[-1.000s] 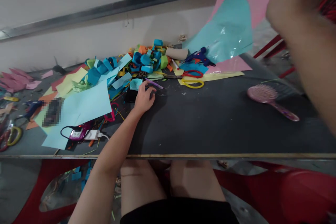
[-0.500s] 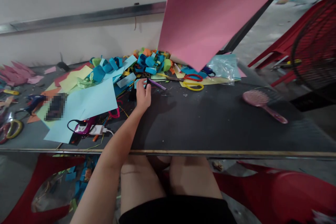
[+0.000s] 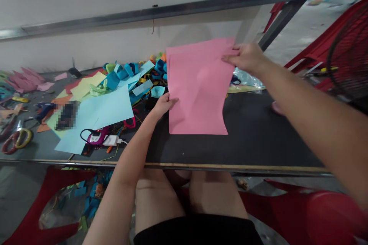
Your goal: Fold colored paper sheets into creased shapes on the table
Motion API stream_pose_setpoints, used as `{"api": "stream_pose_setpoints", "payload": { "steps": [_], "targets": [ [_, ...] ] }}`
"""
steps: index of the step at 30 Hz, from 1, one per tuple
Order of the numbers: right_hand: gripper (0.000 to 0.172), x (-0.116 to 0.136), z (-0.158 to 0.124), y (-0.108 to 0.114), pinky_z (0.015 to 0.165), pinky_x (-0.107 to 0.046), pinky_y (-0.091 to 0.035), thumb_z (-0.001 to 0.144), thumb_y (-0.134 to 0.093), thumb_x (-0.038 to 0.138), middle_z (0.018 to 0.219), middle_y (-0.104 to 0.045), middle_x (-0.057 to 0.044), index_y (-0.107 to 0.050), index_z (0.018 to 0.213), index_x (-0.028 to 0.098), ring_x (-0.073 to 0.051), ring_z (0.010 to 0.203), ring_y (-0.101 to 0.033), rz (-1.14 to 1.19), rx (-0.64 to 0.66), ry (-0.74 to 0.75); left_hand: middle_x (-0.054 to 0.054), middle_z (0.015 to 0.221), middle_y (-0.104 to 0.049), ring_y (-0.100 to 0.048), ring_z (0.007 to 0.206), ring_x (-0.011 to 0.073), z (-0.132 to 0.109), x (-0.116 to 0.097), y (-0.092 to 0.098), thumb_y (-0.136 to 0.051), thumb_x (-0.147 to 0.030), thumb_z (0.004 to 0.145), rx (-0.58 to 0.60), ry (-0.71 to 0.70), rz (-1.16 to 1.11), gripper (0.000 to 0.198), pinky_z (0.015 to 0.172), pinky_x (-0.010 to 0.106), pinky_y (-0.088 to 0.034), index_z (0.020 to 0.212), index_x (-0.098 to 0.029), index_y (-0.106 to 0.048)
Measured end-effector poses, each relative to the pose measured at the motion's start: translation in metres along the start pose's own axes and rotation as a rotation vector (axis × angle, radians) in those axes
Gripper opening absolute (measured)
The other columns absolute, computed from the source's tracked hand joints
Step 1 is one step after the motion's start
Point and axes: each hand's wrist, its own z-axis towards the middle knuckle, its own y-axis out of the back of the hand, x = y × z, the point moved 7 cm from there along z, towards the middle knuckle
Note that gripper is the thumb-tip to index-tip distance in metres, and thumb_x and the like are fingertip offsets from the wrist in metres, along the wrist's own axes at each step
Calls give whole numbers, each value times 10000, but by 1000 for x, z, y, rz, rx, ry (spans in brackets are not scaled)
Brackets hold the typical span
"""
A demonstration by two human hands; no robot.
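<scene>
Pink paper [image 3: 198, 88], which looks like more than one sheet at its upper and left edges, is held up over the dark table [image 3: 258, 138]. My left hand [image 3: 164, 105] pinches its left edge, thumb in front. At the upper right corner my right hand [image 3: 247, 56] grips it, with the fingers on the front. The paper's lower right side bends inward. It covers part of the pile of blue and green paper strips [image 3: 126, 71] behind it. Just left of the paper lies a small light blue piece [image 3: 158, 92].
Light blue sheets [image 3: 100, 111], a purple power socket [image 3: 97, 136] with a white plug, scissors [image 3: 17, 141] and a glue gun [image 3: 43, 111] lie on the left. Behind the table runs a metal rail [image 3: 184, 9]. A fan [image 3: 352, 53] stands at the right.
The pink paper has come down from the upper right to the table's middle. My left hand has left the pile and taken its left edge. My right hand has come into view.
</scene>
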Motion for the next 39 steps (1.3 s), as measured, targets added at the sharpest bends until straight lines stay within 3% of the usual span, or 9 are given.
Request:
{"api": "stream_pose_setpoints", "payload": {
  "steps": [3, 6, 11, 17, 21, 25, 30, 34, 39],
  "targets": [
    [466, -30, -20, -28, 770, -329, -528, 832, -720, 269, 1111, -718, -192, -628, 1222, 31, -123, 777, -679, 324, -60, -154, 38, 909, -717, -651, 767, 143, 3, 3, 13, -721, -243, 759, -152, -41, 87, 213, 751, 285, -525, 948, -162, -666],
    [418, -62, -58, -61, 811, -392, -560, 746, -796, 405, 1068, -734, -131, -705, 1025, 106, -197, 838, -694, 490, -111, -291, 34, 844, -712, -632, 700, 137, 2, 0, 23, -728, -259, 754, -251, -56, 194, 183, 668, 267, -508, 904, -162, -686],
    [474, -93, -109, -96, 867, -498, -556, 562, -888, 478, 963, -745, -82, -724, 897, 185, -304, 942, -688, 513, -89, -254, 46, 832, -726, -650, 714, 170, -3, -6, 28, -802, -304, 684, -378, -65, 347, 267, 644, 285, -509, 894, -167, -711],
    [353, -108, -111, -87, 734, -406, -549, 658, -812, 471, 835, -727, -55, -713, 826, 178, -241, 780, -679, 536, -200, -217, 52, 801, -715, -651, 733, 191, -9, -17, 29, -854, -421, 617, -455, -132, 420, 363, 638, 299, -507, 830, -171, -698],
    [346, -107, -108, -86, 648, -349, -507, 656, -786, 488, 754, -698, -26, -698, 777, 176, -213, 702, -644, 472, -215, -222, -28, 553, -505, -513, 578, 133, -15, -30, 31, -881, -480, 556, -537, -142, 661, 442, 511, 253, -375, 588, -191, -547],
    [335, -108, -105, -88, 648, -344, -495, 655, -757, 490, 739, -686, -24, -686, 769, 183, -210, 699, -630, 458, -230, -236, -53, 513, -319, -384, 529, 98, -18, -38, 28, -703, -478, 789, -569, -205, 767, 501, 501, 248, -306, 528, -208, -371],
    [319, -110, -103, -87, 645, -344, -495, 669, -743, 489, 694, -645, -19, -654, 739, 191, -199, 688, -608, 464, -242, -234, -5, 728, -612, -575, 701, 141, -10, -31, 24, -653, -370, 829, -439, -232, 713, 186, 645, 264, -452, 836, -188, -614],
    [282, -111, -103, -85, 644, -342, -487, 694, -727, 456, 673, -624, -6, -645, 732, 188, -184, 664, -588, 431, -253, -219, 55, 945, -705, -656, 875, 202, -4, -25, 20, -713, -332, 783, -331, -241, 740, 284, 775, 315, -507, 1009, -179, -632],
    [291, -111, -104, -85, 675, -352, -500, 740, -700, 483, 700, -634, -8, -654, 766, 197, -193, 706, -600, 408, -253, -185, 61, 957, -711, -665, 900, 207, -6, -25, 22, -704, -356, 796, -387, -261, 751, 267, 811, 320, -507, 996, -188, -649]
  ]
}}
